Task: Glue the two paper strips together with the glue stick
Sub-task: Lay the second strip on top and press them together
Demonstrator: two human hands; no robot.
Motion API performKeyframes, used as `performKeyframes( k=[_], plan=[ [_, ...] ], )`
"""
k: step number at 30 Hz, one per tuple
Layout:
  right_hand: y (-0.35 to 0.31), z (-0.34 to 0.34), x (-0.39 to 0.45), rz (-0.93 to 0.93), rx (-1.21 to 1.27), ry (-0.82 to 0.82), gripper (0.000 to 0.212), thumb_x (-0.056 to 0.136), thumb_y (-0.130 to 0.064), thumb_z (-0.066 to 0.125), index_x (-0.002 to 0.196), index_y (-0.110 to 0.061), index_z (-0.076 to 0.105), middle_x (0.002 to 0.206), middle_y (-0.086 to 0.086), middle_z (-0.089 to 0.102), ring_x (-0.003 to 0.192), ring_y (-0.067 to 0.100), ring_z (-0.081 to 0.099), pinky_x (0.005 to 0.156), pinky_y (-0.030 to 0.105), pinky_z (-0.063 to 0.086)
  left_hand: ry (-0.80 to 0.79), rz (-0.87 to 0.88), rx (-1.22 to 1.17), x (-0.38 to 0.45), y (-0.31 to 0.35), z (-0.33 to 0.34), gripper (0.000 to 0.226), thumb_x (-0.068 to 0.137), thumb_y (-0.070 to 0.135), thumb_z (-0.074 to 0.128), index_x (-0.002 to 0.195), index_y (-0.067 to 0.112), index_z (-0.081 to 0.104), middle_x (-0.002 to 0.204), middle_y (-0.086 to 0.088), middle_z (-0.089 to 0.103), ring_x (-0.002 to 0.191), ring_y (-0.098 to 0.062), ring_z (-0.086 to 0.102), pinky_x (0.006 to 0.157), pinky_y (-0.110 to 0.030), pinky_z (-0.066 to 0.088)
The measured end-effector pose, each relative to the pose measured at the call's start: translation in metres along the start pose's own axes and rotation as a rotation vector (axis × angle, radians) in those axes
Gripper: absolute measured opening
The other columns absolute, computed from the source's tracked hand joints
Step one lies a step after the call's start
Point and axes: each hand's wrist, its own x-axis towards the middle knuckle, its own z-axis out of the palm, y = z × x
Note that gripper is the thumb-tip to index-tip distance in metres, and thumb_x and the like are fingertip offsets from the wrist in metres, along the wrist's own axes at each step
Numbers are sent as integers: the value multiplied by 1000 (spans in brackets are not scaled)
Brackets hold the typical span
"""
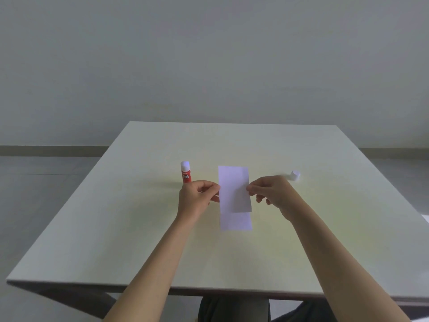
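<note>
In the head view, the left hand (197, 198) and the right hand (270, 191) are holding the upper paper strip (234, 188) by its two long edges, the fingers (212, 187) of each hand curling in to pinch an edge, left hand on the left edge and right hand on the right. This strip is hanging over the lower paper strip (236, 221), which is lying flat on the counter (325, 228); only the near end of the lower one is showing beneath it. Whether the two are already touching cannot be told.

The glue stick (186, 172) is standing upright just beyond the left hand, uncapped, its white tip showing. Its cap (295, 175) is lying just beyond the right hand, well apart from the stick.

The step in hand looks like the laying of the top strip onto the glued one. To do it well, the long edges should be lined up first, then one end set down and the rest smoothed along, since thin paper creases easily and glue is likely to grab on contact.

The counter is pale, smooth and matte, square-edged. Behind it a plain light wall is meeting a grey floor along a darker skirting band.
</note>
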Motion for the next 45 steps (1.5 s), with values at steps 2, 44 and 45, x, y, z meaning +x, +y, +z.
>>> performKeyframes(
  k=[2, 44, 45],
  plan=[
    [-1, 2, 1, 5, 22, 46, 6, 81, -15, 67, 76, -11, 68, 67, -3, 64, 53, 13, 51, 50, 22, 31, -14, -8, 4, 1, 0, 0, 12, 80, 12, 65, 69, 13, 70, 59, 11, 70, 57, -8, 70, 50, -17, 42],
    [25, 24, 15, 158, -372, 63, 7, 69, -3, 61, 64, 0, 64, 46, 6, 55, 32, 13, 43, 38, 16, 38, -124, -177, 498, 12, -22, 7, 13, 69, 14, 62, 62, 5, 68, 44, 4, 62, 37, -1, 52, 45, -16, 38],
    [25, 24, 14, 151, -380, 63, 7, 69, -2, 61, 62, -1, 63, 46, 7, 55, 33, 14, 43, 39, 17, 38, -120, -172, 502, 12, -22, 7, 12, 68, 13, 62, 61, 5, 67, 40, 5, 60, 36, -2, 50, 45, -17, 38]
  ],
)
